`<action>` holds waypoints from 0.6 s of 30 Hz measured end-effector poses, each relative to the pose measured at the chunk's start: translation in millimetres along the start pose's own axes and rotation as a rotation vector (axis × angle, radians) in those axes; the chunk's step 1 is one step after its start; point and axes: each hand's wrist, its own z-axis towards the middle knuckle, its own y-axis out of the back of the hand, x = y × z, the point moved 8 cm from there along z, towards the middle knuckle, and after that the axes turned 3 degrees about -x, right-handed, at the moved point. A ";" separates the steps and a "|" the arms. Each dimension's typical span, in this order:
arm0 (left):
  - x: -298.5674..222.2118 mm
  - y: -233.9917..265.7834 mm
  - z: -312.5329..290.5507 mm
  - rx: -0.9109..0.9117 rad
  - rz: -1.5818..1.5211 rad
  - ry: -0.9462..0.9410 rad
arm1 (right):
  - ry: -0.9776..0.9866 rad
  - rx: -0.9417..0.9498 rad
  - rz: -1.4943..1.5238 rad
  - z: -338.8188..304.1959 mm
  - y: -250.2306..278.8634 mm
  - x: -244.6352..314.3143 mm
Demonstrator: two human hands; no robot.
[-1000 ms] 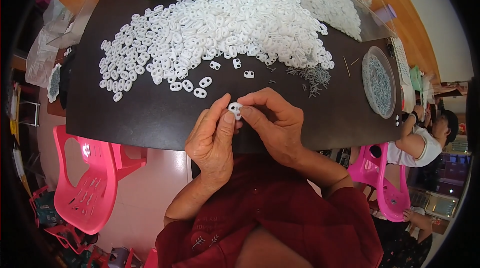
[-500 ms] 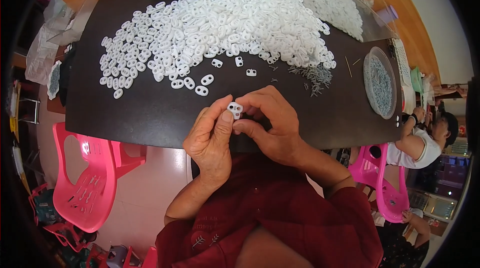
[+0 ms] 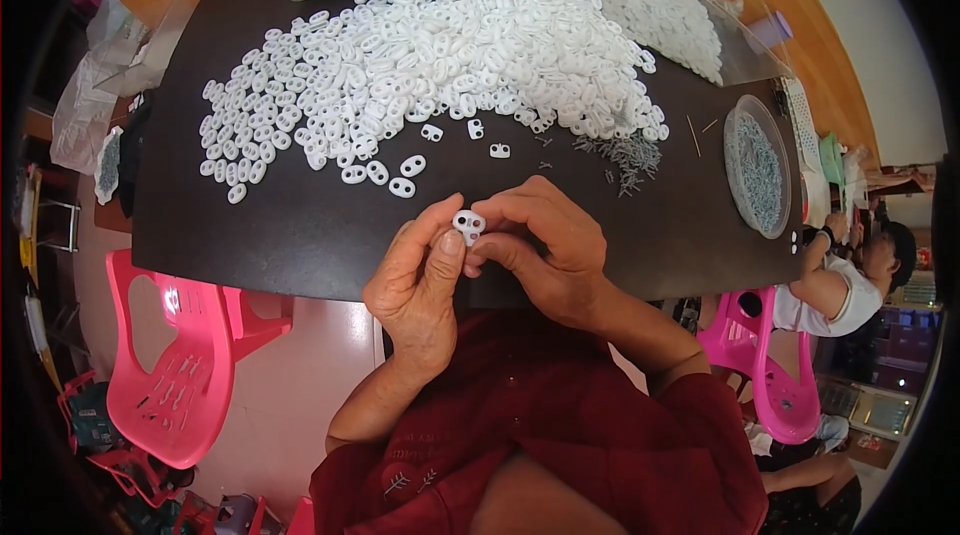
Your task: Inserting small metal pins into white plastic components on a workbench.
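Just above the near table edge, my left hand (image 3: pixel 415 287) and my right hand (image 3: pixel 548 253) meet around a white two-hole plastic piece (image 3: pixel 468 221). My left thumb and forefinger pinch its left side, and my right fingertips close on its right side. A second white part seems to sit under its lower end, partly covered by the fingers. Beyond my hands lie several loose oval two-hole pieces (image 3: pixel 402 188) and several smaller squarish white pieces (image 3: pixel 500 150). Behind them spreads a large heap of white oval pieces (image 3: pixel 430 55).
Small grey metal bits (image 3: pixel 637 167) lie by the heap's right end. A round clear tub (image 3: pixel 742 197) holds more. Clear bins (image 3: pixel 735 55) of white parts stand at the back. Pink chairs (image 3: pixel 180 375) flank the table, and another person (image 3: pixel 835 285) is at the right.
The held white piece has turned slightly between my fingers, and my right thumb has shifted a little. The view has moved slightly. At the lower right, another person's arm has changed position.
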 end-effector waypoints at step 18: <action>-11.1 4.2 -2.2 -0.058 0.234 -0.127 | -0.166 0.055 0.012 2.9 -5.8 -1.4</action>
